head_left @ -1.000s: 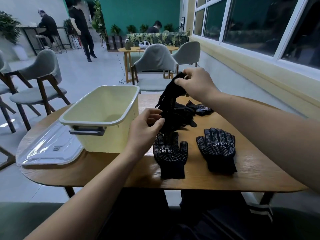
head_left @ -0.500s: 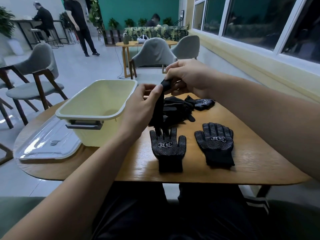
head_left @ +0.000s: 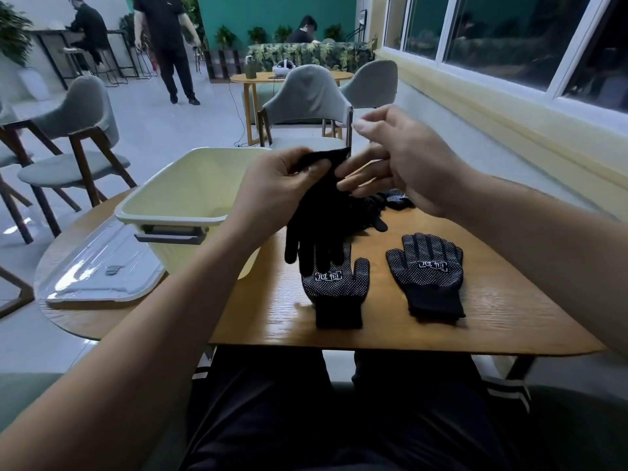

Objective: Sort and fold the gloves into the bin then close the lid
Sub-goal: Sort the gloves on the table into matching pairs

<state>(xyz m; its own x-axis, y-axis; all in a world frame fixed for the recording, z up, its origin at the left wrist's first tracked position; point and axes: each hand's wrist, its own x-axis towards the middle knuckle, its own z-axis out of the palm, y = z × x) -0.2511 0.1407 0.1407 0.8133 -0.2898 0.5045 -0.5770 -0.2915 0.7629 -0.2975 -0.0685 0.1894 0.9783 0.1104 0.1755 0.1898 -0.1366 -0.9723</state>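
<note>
My left hand [head_left: 272,188] pinched the cuff of the black knit glove [head_left: 319,226], which hung fingers-down over the bench [head_left: 441,334] right of the pale-yellow plastic bin [head_left: 163,212], while my empty right hand [head_left: 401,164] hovered, fingers apart, just beside the cuff.

Left hand [head_left: 282,188] pinches cuff of black glove [head_left: 319,226], fingers dangling, just right of bin [head_left: 190,185]. Right hand [head_left: 401,161] loose-fingered beside the cuff. Right of bin, flat: first dotted glove [head_left: 334,287], second dotted glove [head_left: 430,273]. Clear lid [head_left: 98,273] left of bin.

dim indoor light — glare on lid [head_left: 98,266], wide-angle warping
</note>
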